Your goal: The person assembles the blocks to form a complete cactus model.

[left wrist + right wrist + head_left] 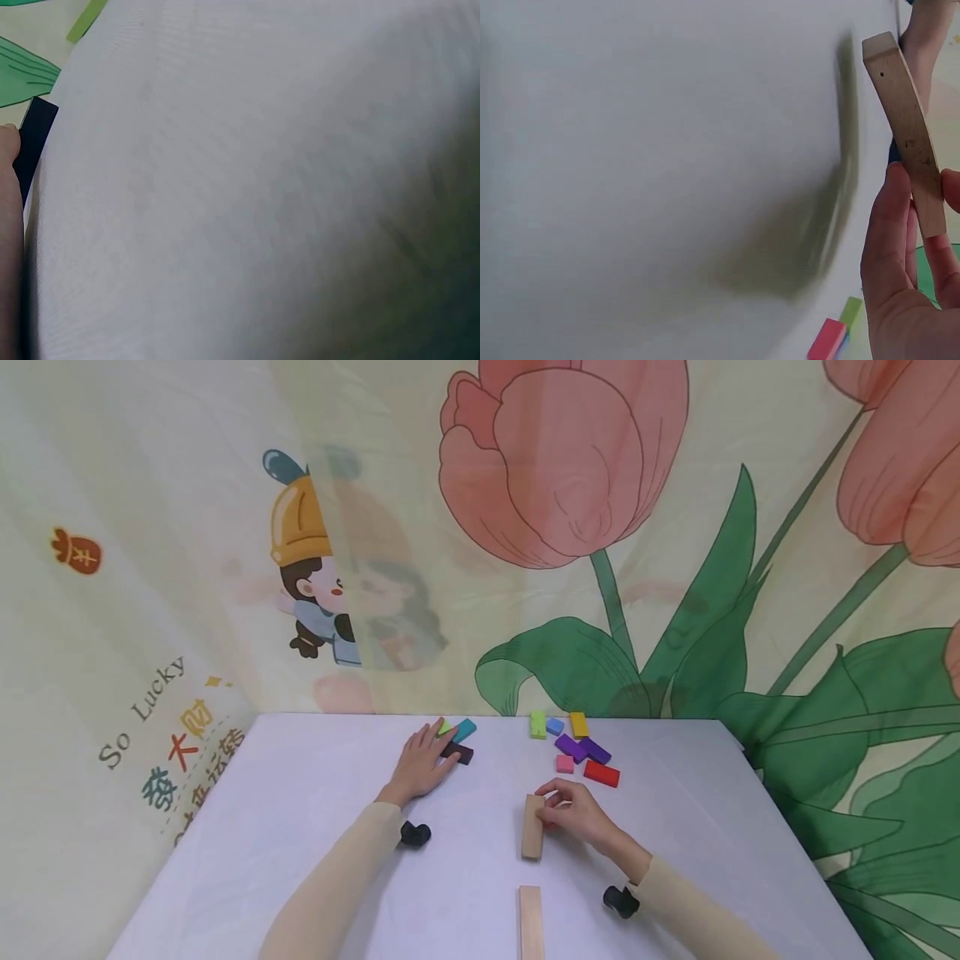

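My right hand (pixel 576 812) pinches a plain wooden block (pixel 532 831) between thumb and fingers at mid-table. In the right wrist view the same wooden block (pixel 906 120) shows a small dark hole near one end, and its shadow falls on the cloth. My left hand (pixel 420 766) lies with fingers stretched out at the far left, by a black block (pixel 459 753), a teal block (pixel 466 730) and a lime block (pixel 444 727) partly under the fingers. In the left wrist view the thumb is beside the black block (pixel 36 142).
Nearer the front, another plain wooden block (pixel 531 922) lies lengthwise. Several coloured blocks lie loosely grouped at the back right, among them a red block (pixel 602 774), a pink block (pixel 565 764) and a yellow block (pixel 578 725). A printed curtain (pixel 405 527) hangs behind the white table (pixel 300 827).
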`<state>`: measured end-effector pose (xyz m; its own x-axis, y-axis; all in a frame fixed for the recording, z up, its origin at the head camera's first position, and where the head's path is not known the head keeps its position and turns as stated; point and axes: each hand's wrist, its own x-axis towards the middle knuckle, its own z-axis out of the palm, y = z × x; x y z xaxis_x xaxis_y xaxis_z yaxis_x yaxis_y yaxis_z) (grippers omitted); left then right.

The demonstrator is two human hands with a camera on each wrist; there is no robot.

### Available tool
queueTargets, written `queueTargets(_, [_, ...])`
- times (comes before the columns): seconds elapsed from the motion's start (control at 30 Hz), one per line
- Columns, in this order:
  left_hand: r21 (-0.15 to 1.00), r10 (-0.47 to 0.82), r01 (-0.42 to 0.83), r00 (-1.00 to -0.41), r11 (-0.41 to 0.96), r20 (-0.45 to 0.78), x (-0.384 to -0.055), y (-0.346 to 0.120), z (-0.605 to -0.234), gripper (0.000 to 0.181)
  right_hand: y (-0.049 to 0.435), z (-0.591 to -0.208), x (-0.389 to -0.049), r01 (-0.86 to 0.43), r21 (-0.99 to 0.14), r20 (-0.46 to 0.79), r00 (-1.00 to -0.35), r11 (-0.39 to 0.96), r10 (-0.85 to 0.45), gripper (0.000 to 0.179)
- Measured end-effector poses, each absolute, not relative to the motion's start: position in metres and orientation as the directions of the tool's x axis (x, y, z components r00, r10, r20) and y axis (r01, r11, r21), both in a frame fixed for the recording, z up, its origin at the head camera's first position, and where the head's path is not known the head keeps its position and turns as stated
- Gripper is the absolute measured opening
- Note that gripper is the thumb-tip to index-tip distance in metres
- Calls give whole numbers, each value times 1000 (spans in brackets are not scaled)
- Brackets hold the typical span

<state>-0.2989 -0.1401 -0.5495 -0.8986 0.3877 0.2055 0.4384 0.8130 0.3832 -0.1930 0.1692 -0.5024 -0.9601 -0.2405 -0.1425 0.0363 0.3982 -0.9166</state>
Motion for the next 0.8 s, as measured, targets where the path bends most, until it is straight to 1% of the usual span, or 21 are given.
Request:
queueTargets(0.2, [380, 376, 421, -907, 823, 191, -299, -140, -550, 58, 173, -511, -186, 32, -917, -145, -956, 398, -256, 26])
queueTargets(0.53, [370, 386, 430, -903, 824, 189, -298, -139, -551, 58, 167, -515, -177, -4, -880, -154, -944, 476, -292, 24])
queueTargets(0.8, [380, 384, 446, -894, 810, 232, -298, -138, -553, 58, 165, -512, -172, -52, -850, -142, -936, 525, -322, 25])
